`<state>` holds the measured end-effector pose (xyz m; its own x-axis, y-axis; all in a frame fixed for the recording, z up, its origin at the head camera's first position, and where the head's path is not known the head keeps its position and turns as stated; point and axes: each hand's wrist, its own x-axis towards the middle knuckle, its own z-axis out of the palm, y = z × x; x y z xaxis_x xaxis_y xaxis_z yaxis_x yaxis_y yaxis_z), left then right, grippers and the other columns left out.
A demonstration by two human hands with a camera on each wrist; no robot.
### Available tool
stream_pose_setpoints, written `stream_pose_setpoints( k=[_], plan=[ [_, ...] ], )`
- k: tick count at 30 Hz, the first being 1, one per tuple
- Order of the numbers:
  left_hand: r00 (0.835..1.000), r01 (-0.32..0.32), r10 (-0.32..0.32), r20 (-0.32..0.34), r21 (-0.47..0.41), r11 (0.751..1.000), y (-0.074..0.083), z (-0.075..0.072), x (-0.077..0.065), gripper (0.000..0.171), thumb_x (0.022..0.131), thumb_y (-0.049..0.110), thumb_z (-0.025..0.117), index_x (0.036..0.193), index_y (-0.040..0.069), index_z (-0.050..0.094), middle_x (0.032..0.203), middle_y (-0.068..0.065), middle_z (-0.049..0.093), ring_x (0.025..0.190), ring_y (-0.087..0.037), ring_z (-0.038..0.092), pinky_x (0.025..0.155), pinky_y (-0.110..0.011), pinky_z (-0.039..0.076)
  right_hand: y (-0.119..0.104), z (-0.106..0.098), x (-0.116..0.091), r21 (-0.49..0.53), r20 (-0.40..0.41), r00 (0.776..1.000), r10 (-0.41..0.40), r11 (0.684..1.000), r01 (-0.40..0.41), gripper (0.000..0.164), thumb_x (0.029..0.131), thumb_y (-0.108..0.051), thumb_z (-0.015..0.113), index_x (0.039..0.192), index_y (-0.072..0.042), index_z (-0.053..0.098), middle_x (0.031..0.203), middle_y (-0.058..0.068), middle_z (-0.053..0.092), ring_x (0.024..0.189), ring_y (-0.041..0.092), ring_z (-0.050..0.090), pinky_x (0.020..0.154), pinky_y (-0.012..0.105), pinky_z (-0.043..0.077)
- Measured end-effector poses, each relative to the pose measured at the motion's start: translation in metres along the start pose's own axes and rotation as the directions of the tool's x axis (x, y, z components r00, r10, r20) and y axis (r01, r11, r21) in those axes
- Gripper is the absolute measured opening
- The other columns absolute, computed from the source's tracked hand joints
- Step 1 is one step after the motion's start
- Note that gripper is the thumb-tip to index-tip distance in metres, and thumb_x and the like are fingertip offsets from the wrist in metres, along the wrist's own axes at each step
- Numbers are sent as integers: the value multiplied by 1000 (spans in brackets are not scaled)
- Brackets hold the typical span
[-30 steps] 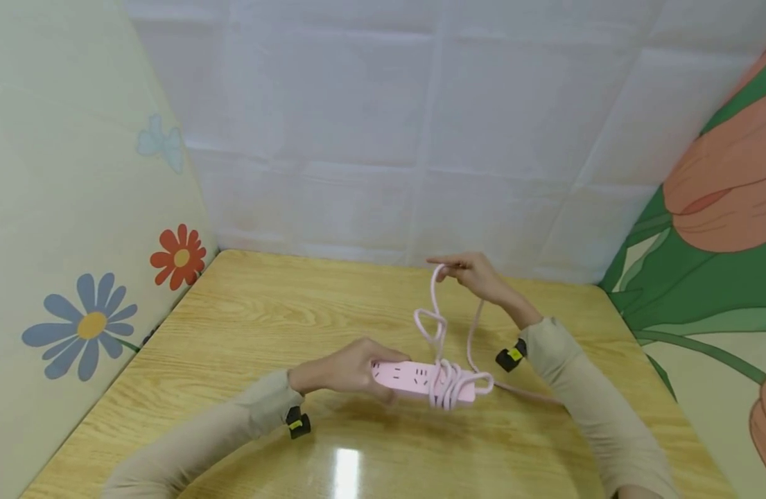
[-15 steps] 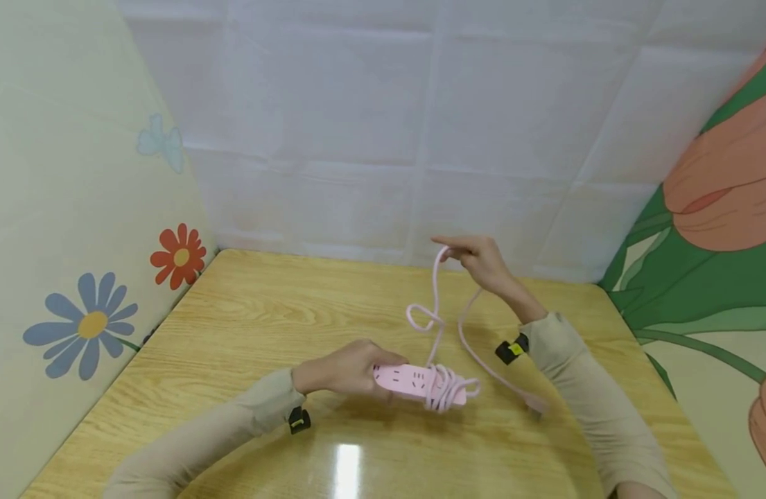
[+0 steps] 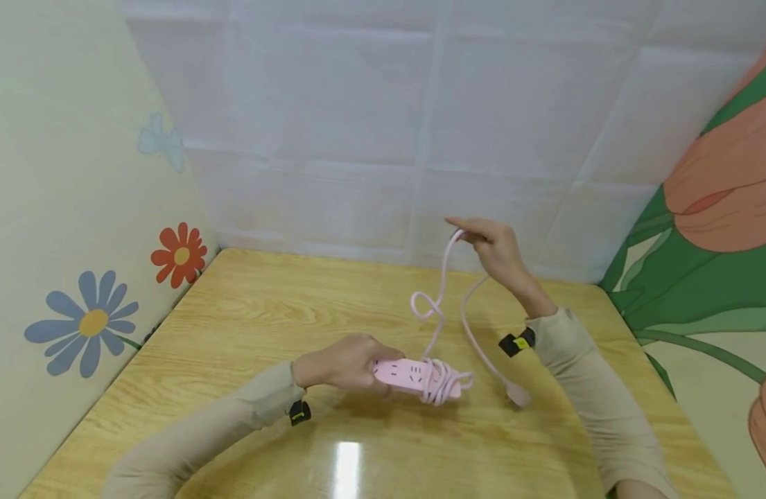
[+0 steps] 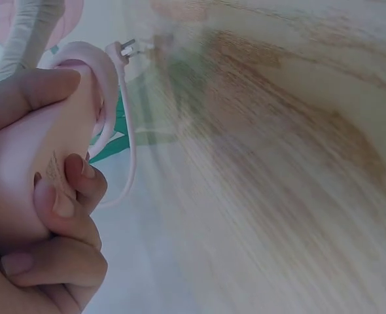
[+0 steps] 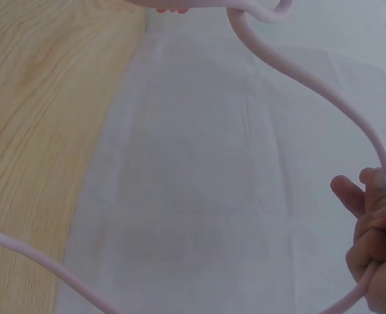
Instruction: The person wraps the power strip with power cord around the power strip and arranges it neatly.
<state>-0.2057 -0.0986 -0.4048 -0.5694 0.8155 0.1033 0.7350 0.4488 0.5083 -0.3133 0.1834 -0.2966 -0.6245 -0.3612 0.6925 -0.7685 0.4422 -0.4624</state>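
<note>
My left hand [image 3: 350,363] grips one end of a pink power strip [image 3: 405,374], raised over the table. In the left wrist view its fingers curl under the strip's pale body [image 4: 62,124]. Several turns of pink cord [image 3: 439,382] wrap the strip's other end. From there the cord rises through a small loop to my right hand [image 3: 498,251], which holds it high near the back of the table. The right wrist view shows the cord [image 5: 324,91] running through the curled fingers. Its free end hangs on the right with the plug [image 3: 518,396] at the bottom, prongs showing in the left wrist view.
A wood-grain table [image 3: 283,298] lies under both hands. White cloth [image 3: 333,138] hangs behind it, with flower-printed panels at the left and right. Light glares off the tabletop near the front.
My right hand has moved up and slightly right, drawing the cord higher. The plug has swung left from behind the right sleeve into view. The left hand keeps its hold on the power strip.
</note>
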Motion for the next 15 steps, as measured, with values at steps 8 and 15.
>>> stream_pose_setpoints(
  k=[8, 15],
  plan=[
    [998, 56, -56, 20, 8, 998, 0, 0, 0, 55, 80, 28, 73, 129, 5, 64, 85, 5, 69, 63, -1, 56, 56, -18, 48, 2, -12, 1, -28, -105, 994, -37, 999, 34, 39, 88, 27, 48, 113, 7, 70, 94, 23, 71, 85, 38, 69, 81, 15, 52],
    [1000, 2, -4, 22, 72, 997, -4, 5, 0, 49, 78, 29, 74, 122, 9, 68, 80, 8, 66, 59, 1, 52, 53, -16, 44, -2, -18, 4, -65, -110, 993, -48, 997, 41, 35, 89, 20, 56, 112, 1, 73, 91, 17, 73, 85, 29, 70, 82, 22, 54]
  ],
)
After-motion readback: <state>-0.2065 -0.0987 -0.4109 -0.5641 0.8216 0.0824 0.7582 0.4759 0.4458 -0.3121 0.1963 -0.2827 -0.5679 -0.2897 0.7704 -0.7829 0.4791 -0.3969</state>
